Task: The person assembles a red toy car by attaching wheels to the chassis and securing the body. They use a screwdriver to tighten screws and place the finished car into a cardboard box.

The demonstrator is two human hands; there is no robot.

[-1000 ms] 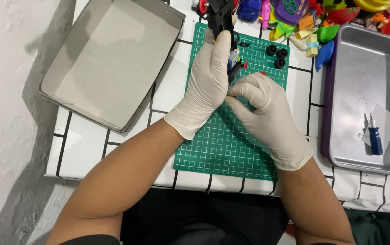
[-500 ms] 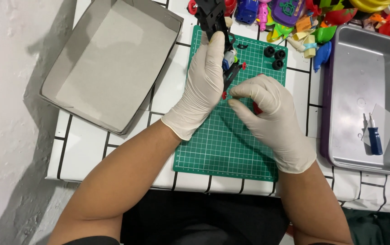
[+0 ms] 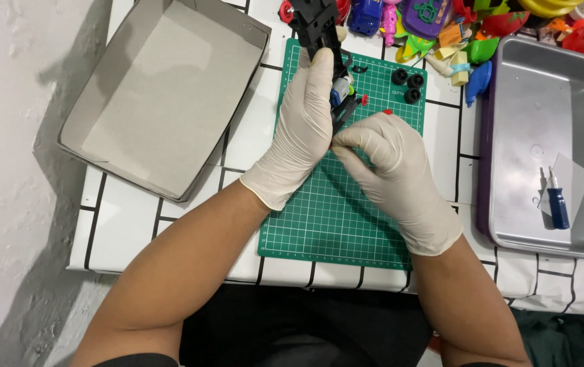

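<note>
Both my hands wear white gloves over a green cutting mat (image 3: 333,217). My left hand (image 3: 299,136) grips a small black toy part (image 3: 341,102) with blue and green bits, holding it down on the mat. My right hand (image 3: 390,163) pinches the near end of the same part with fingertips closed; a small red piece (image 3: 387,113) shows just above its knuckles. A larger black toy body (image 3: 314,20) stands at the mat's far edge, right beyond my left fingertips. Three small black wheels (image 3: 407,83) lie on the mat's far right corner.
An open grey cardboard box (image 3: 156,95) sits at the left on the white tiled table (image 3: 122,224). A metal tray (image 3: 550,102) at the right holds a blue-handled screwdriver (image 3: 557,204) and a paper slip. Colourful plastic toys (image 3: 469,27) are piled along the far edge.
My right hand's fingertips have shifted slightly left toward the left hand, closing on the near end of the black part. The left hand keeps its grip in place.
</note>
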